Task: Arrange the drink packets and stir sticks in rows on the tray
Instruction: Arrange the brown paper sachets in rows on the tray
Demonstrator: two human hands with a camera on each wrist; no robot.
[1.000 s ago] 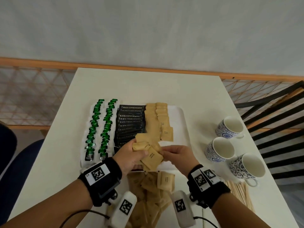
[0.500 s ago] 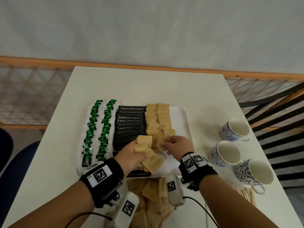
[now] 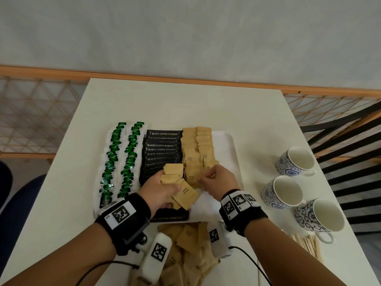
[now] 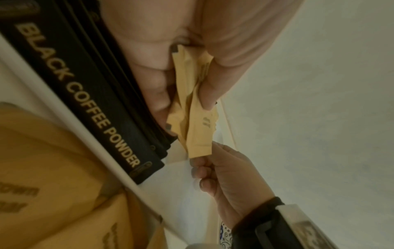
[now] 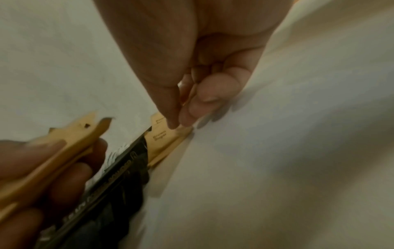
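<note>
Brown sugar packets (image 3: 195, 149) form two rows on the white tray (image 3: 228, 147), whose right strip is bare. Left hand (image 3: 158, 188) grips several packets; right hand (image 3: 218, 178) pinches one onto the near row end. Three cups (image 3: 282, 193) stand right.

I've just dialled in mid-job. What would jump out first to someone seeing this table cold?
The white tray at the table's centre, filled in rows: green-tagged packets on the left, black coffee powder sticks in the middle, brown sugar packets on the right. Over its near end the left hand grips a fan of sugar packets while the right hand pinches one at the row's end. Three patterned cups line the right edge.
</note>
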